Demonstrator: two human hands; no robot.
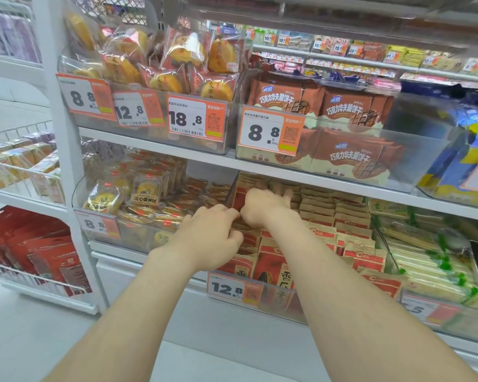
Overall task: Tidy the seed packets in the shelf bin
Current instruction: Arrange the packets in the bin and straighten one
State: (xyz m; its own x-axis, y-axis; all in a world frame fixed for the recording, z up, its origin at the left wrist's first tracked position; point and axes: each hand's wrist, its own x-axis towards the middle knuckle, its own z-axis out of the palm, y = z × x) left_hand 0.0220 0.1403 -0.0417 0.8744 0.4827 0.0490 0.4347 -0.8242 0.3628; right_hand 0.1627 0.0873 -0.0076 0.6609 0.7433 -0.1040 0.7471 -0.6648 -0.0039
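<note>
Tidying, judged midway: seed packets (pixel 273 267) stand in shelf bin (pixel 287 292); right rows neat, left row ragged. Left hand (pixel 213 238) curls round packet tops at bin's left edge. Right hand (pixel 268 206) deeper in bin, blurred, grip unclear. White shop shelving; wafer packs (pixel 351 108) above bin, pastries (pixel 144 188) left of bin.

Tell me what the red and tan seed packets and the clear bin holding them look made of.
Red-and-tan seed packets: probably kraft-style paper, matte tan with crimped top edges. Clear rectangular bin: likely rigid transparent plastic, glossy; packets show through its front wall.
</note>
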